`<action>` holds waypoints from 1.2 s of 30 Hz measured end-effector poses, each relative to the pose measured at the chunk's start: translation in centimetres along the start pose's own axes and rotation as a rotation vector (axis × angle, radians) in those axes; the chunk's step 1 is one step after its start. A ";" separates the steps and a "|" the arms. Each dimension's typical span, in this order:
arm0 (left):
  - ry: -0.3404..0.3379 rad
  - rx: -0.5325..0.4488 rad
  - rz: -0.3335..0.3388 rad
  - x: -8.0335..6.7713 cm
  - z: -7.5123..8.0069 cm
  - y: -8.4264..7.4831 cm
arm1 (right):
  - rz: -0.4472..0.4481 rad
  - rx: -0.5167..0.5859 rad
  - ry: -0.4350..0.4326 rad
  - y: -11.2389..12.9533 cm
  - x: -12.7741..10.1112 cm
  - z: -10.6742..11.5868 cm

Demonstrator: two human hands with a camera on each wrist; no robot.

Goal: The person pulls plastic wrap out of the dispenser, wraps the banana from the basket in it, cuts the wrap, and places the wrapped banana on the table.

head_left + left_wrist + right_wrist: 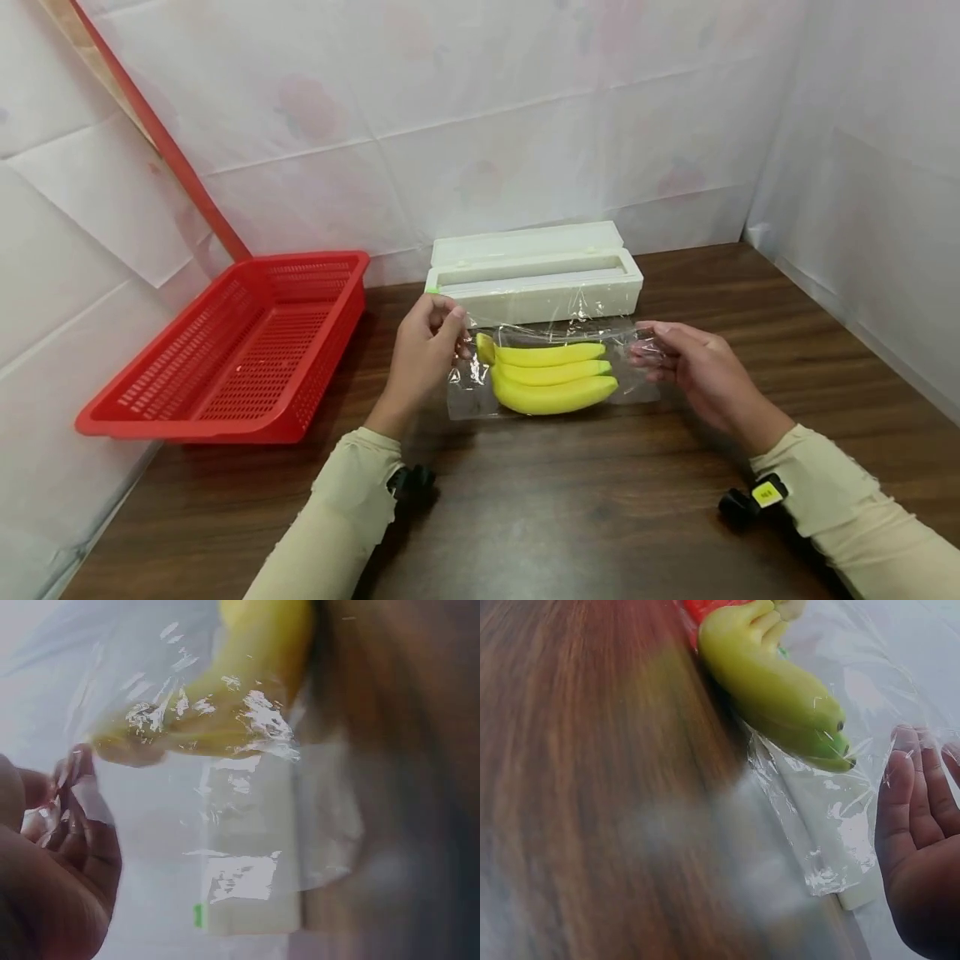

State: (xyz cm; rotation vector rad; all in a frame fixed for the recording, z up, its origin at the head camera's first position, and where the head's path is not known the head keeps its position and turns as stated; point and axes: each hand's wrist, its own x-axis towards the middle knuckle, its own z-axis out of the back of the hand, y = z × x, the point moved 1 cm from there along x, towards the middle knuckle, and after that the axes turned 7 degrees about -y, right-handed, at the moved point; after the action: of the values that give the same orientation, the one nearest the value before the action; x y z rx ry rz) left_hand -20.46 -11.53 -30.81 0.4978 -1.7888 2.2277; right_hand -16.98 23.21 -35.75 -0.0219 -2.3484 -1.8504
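Both hands (423,350) (693,367) pinch cling film (555,333) over bananas (551,379).

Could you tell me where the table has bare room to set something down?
Bare table lies between the forearms, near of the bananas, and right of the white box. It is crowded around the wrap, where the left hand and right hand work, and by the basket.
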 end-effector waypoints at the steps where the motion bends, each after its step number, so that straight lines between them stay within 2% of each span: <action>1: 0.011 0.011 0.012 0.2 0.0 -0.2 | -0.004 -0.012 -0.003 -0.1 -0.1 0.1; 8: 0.053 0.150 0.064 1.3 -0.6 -0.5 | -0.056 -0.118 -0.031 -0.2 0.0 0.0; 12: 0.029 0.226 0.072 1.6 -0.7 -0.6 | -0.093 -0.141 -0.052 -0.5 0.2 -0.4; 16: 0.012 0.258 0.068 1.8 -0.6 -0.6 | -0.118 -0.163 -0.070 -0.7 0.4 -0.7; 22: 0.058 0.242 0.084 2.0 -0.4 0.0 | -0.131 -0.154 -0.066 -0.9 0.5 -1.0; 25: 0.073 0.202 0.103 1.9 -0.3 0.4 | -0.130 -0.145 -0.074 -0.9 0.5 -1.0; 28: 0.067 0.124 0.123 1.8 -0.4 0.9 | -0.131 -0.144 -0.080 -0.7 0.4 -0.8; 33: 0.046 0.025 0.110 1.6 -0.8 1.5 | -0.130 -0.146 -0.072 -0.5 0.2 -0.6; 36: 0.041 0.032 0.087 1.6 -1.0 1.7 | -0.128 -0.136 -0.078 -0.4 0.1 -0.5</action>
State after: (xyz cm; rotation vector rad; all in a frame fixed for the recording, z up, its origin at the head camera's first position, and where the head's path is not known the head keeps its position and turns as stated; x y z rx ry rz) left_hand -22.74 -10.96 -31.86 0.3853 -1.7894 2.3100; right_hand -17.05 22.59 -36.01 0.0426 -2.3202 -2.1033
